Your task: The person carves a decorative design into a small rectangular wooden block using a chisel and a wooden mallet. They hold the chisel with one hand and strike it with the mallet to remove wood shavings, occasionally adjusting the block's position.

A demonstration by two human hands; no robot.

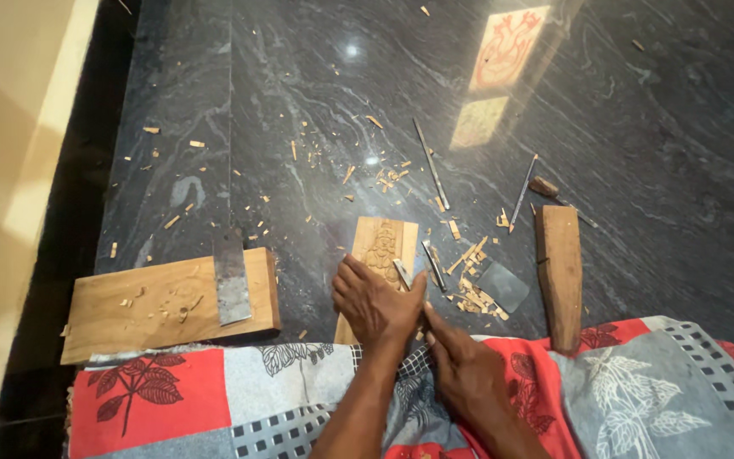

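Note:
A small carved wooden panel lies on the dark stone floor just beyond my lap. My left hand presses down on its near half, fingers curled over a chisel whose metal tip sticks out onto the carving. My right hand sits just behind and to the right, over the patterned cloth, with its forefinger stretched toward the left thumb. Whether it grips the chisel's handle is hidden under my left hand.
A thick wooden plank with a flat metal blade on it lies at left. A long wooden block lies at right. Loose chisels, a metal plate and wood chips scatter around. A drawing sheet lies far back.

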